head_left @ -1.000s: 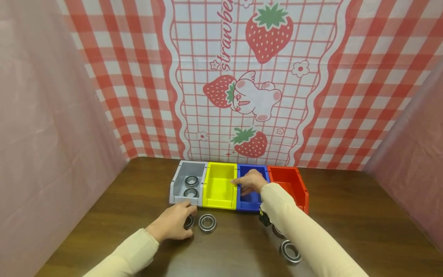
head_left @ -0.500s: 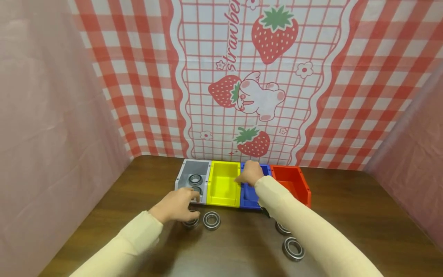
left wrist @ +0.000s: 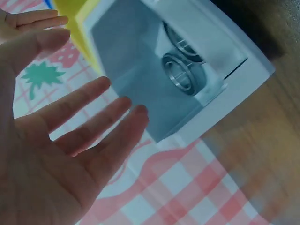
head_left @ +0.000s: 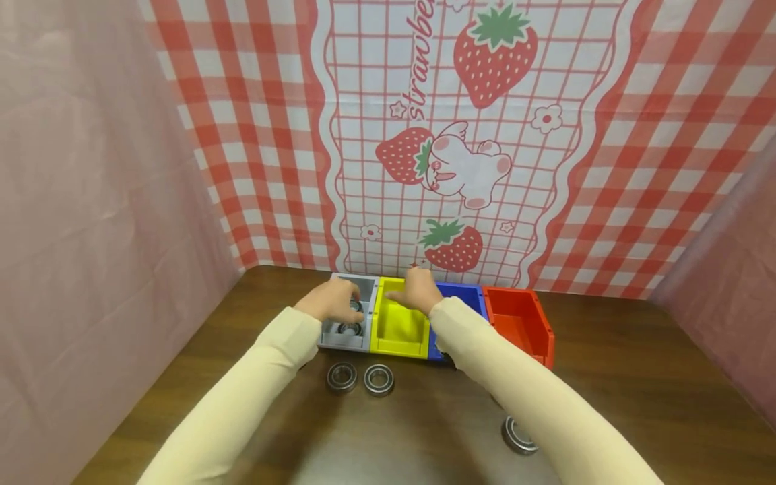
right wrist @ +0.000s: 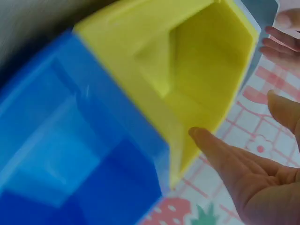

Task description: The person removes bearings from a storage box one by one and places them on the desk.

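My left hand [head_left: 332, 301] is over the grey bin [head_left: 330, 342], its fingers spread and holding nothing, as the left wrist view shows. Inside that bin lie two metal ball bearings, one nearer the front [head_left: 349, 330] and the other [left wrist: 180, 75] deeper in. Over the yellow bin [head_left: 400, 347] is my right hand [head_left: 418, 291]; its fingers are extended and nothing is in its grasp. A fingertip in the right wrist view appears close to the yellow bin's rim; contact cannot be told. On the table before the bins, two more bearings, a left one [head_left: 342, 378] and a right one [head_left: 378, 380], lie flat.
To the right of the yellow bin stand a blue bin [head_left: 463, 291] and a red bin [head_left: 518, 323], all joined in a row. Another bearing [head_left: 518, 436] lies beside my right forearm, partly covered. A strawberry-print cloth [head_left: 291, 135] hangs behind the wooden table [head_left: 630, 377].
My left hand has left a bearing on the table and moved forward to above the grey bin. My right hand has shifted left from the blue bin to the yellow one.
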